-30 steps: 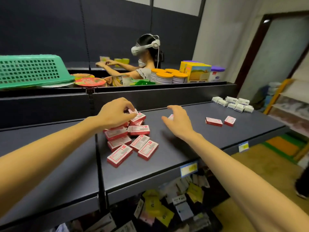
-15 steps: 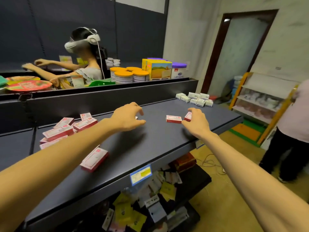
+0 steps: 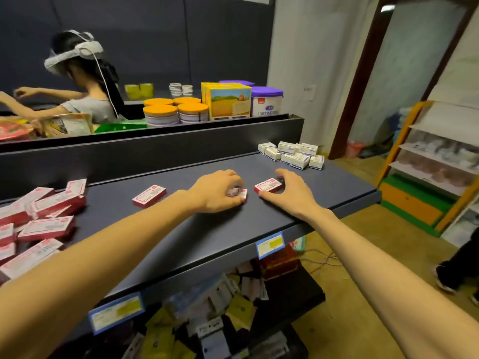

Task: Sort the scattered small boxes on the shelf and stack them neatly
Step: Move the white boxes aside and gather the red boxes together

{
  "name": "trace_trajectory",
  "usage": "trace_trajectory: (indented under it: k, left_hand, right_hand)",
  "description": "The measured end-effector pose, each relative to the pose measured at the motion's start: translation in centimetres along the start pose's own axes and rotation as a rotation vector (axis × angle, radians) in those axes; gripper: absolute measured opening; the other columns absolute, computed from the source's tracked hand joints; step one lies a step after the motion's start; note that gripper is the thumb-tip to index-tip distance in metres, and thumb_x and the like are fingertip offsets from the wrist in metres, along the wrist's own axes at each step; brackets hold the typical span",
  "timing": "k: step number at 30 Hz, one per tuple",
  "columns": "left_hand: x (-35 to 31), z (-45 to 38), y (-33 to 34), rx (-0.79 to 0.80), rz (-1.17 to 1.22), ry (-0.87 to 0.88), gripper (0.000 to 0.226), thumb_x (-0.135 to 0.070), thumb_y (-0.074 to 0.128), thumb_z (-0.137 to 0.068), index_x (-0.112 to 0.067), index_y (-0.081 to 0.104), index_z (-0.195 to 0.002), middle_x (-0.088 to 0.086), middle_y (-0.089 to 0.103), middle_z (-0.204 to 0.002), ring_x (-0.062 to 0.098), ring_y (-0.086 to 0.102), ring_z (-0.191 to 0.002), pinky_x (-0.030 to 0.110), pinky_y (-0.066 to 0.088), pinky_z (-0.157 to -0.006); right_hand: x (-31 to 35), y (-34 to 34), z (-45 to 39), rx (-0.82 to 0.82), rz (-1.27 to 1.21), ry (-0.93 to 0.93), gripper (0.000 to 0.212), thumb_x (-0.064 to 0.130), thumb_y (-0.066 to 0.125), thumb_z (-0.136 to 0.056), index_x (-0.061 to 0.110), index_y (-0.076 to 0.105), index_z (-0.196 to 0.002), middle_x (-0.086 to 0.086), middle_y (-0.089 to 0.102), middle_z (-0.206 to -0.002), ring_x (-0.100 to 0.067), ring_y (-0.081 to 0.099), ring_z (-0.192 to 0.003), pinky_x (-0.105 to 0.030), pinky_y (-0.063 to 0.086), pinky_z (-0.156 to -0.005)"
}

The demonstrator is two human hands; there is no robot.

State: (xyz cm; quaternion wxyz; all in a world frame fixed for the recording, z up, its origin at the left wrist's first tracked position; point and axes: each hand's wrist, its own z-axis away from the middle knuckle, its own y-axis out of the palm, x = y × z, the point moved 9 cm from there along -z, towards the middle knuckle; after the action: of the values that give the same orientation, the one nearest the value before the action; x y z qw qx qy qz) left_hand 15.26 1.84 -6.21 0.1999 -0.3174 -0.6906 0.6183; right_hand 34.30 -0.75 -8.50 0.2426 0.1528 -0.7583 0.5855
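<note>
While both bare forearms reach in over the front edge of the dark shelf (image 3: pixel 181 244), blue price labels (image 3: pixel 269 244) hang on that edge and loose packets lie jumbled on the lower shelf (image 3: pixel 220 322) beneath it. Toward the middle of the shelf, the left hand (image 3: pixel 216 191) has its fingers curled down around a small red-and-white box (image 3: pixel 239 195), most of which it hides. Just beside it, the right hand (image 3: pixel 291 194) arches over a second red box (image 3: pixel 267 185), thumb at the near side and fingers bent at the far end; whether it grips or only touches, I cannot tell. A third red box (image 3: pixel 149 195) lies flat and alone, left of the left hand. At the shelf's left end, a loose pile of red boxes (image 3: pixel 39 216) is heaped at mixed angles. In the far right corner sits a cluster of white boxes (image 3: pixel 293 154), well apart from the hands. Behind the shelf's back wall stand orange-lidded tubs (image 3: pixel 176 111), a yellow carton (image 3: pixel 228 101) and a purple-lidded can (image 3: pixel 267 101), and another person wearing a headset (image 3: pixel 75 54) reaches leftward.
</note>
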Motion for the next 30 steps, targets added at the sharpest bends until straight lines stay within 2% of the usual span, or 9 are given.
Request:
trace_trajectory:
  k: [3, 6, 8, 10, 16, 18, 20, 25, 30]
  left_hand:
    - [0.0, -0.3, 0.4, -0.017, -0.016, -0.017, 0.045, -0.056, 0.053, -0.095, -0.028, 0.059, -0.130, -0.002, 0.063, -0.130, 0.021, 0.060, -0.115, 0.036, 0.051, -0.091]
    - [-0.2, -0.6, 0.3, -0.035, -0.049, -0.037, 0.053, -0.055, 0.051, -0.097, -0.033, 0.046, -0.145, -0.001, 0.057, -0.138, 0.022, 0.056, -0.123, 0.037, 0.051, -0.092]
    - [-0.8, -1.1, 0.8, 0.018, -0.124, 0.008, 0.050, -0.051, 0.045, -0.101, -0.037, 0.041, -0.149, 0.001, 0.054, -0.136, 0.023, 0.055, -0.120, 0.035, 0.051, -0.083]
    - [-1.3, -1.4, 1.1, 0.068, -0.169, 0.040, 0.044, -0.047, 0.043, -0.103, -0.038, 0.045, -0.145, 0.002, 0.052, -0.133, 0.023, 0.054, -0.117, 0.031, 0.047, -0.077]
    - [-0.8, 0.1, -0.1, 0.034, -0.130, -0.005, 0.040, -0.046, 0.047, -0.102, -0.032, 0.051, -0.140, 0.004, 0.053, -0.133, 0.025, 0.055, -0.118, 0.036, 0.050, -0.089]
    - [0.3, 1.6, -1.4, 0.002, -0.091, -0.034, 0.040, -0.047, 0.048, -0.101, -0.031, 0.052, -0.138, 0.004, 0.054, -0.132, 0.026, 0.055, -0.117, 0.043, 0.051, -0.094]
    - [1.8, 3.4, -3.2, -0.029, -0.091, -0.067, 0.040, -0.049, 0.049, -0.100, -0.030, 0.054, -0.135, 0.004, 0.056, -0.130, 0.025, 0.056, -0.115, 0.045, 0.052, -0.093]
    - [8.0, 9.9, -7.6, -0.081, -0.146, -0.223, 0.042, -0.053, 0.050, -0.097, -0.033, 0.057, -0.134, 0.001, 0.057, -0.126, 0.022, 0.057, -0.111, 0.037, 0.050, -0.085]
    - [13.9, 18.8, -10.8, -0.105, -0.178, -0.353, 0.051, -0.052, 0.055, -0.096, -0.032, 0.050, -0.143, 0.002, 0.058, -0.131, 0.024, 0.058, -0.117, 0.041, 0.052, -0.093]
  right_hand:
    - [-0.2, 0.2, -0.7, -0.003, 0.011, -0.028, 0.090, 0.070, 0.068, -0.076, 0.026, 0.040, -0.149, -0.002, 0.053, -0.146, -0.025, 0.050, -0.131, -0.047, 0.048, -0.104]
    - [0.1, 0.3, -0.8, -0.024, 0.047, -0.076, 0.087, 0.069, 0.069, -0.075, 0.025, 0.044, -0.146, -0.002, 0.055, -0.143, -0.024, 0.052, -0.128, -0.045, 0.049, -0.102]
    - [0.2, 0.3, -0.8, -0.046, 0.074, -0.103, 0.083, 0.068, 0.068, -0.077, 0.024, 0.047, -0.145, -0.002, 0.057, -0.140, -0.023, 0.054, -0.125, -0.043, 0.049, -0.101]
    - [0.4, 0.2, -0.8, -0.061, 0.077, -0.112, 0.081, 0.068, 0.067, -0.079, 0.023, 0.048, -0.144, -0.003, 0.059, -0.138, -0.023, 0.055, -0.123, -0.042, 0.050, -0.100]
    - [0.3, 0.0, -0.6, -0.049, 0.028, -0.061, 0.079, 0.064, 0.070, -0.077, 0.025, 0.048, -0.142, -0.004, 0.059, -0.138, -0.024, 0.055, -0.123, -0.043, 0.052, -0.098]
    - [1.3, 0.1, -0.5, -0.074, -0.018, -0.053, 0.079, 0.061, 0.072, -0.077, 0.025, 0.047, -0.143, -0.004, 0.058, -0.139, -0.025, 0.054, -0.125, -0.044, 0.050, -0.098]
    - [3.7, 0.5, 0.0, -0.109, -0.076, -0.098, 0.075, 0.056, 0.075, -0.077, 0.025, 0.048, -0.141, -0.004, 0.059, -0.136, -0.024, 0.054, -0.124, -0.043, 0.049, -0.097]
    - [13.0, 4.4, 2.9, -0.093, -0.202, -0.293, 0.067, 0.052, 0.075, -0.077, 0.024, 0.054, -0.134, 0.000, 0.063, -0.126, -0.021, 0.056, -0.117, -0.040, 0.051, -0.093]
    - [22.4, 9.0, 5.9, -0.003, -0.267, -0.420, 0.068, 0.050, 0.075, -0.078, 0.025, 0.052, -0.137, 0.001, 0.062, -0.129, -0.019, 0.056, -0.118, -0.037, 0.049, -0.096]
